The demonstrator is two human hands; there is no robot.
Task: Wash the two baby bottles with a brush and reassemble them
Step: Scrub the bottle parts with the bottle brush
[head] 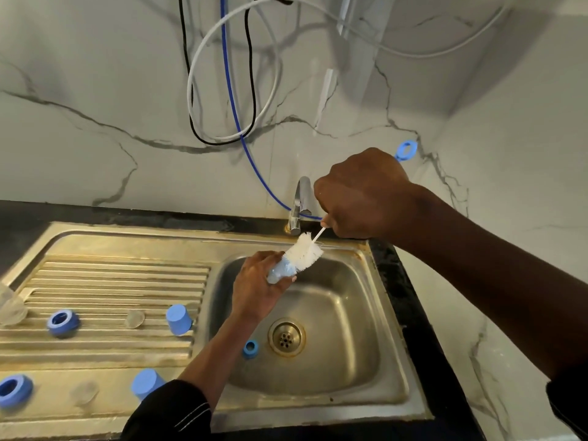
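Observation:
My left hand [259, 288] grips a pale blue baby bottle [281, 271] tilted over the sink basin [346, 316]. The white bristle head of a bottle brush [306, 251] sits at the bottle's mouth, partly inside it. My right hand [359, 198] grips the brush's thin handle in a fist near the tap [299, 205]; the handle's blue ring end [406, 150] sticks out behind the hand. On the drainboard [105, 281] lie two blue caps [178, 319] [145, 384], two blue collar rings [63, 323] [14, 390] and two clear teats [135, 319] [84, 392].
A small blue part [250, 349] lies in the basin beside the drain [287, 337]. A clear bottle [11, 308] sits at the drainboard's left edge, cut off by the frame. Black, white and blue hoses [229, 100] hang on the marble wall behind the tap.

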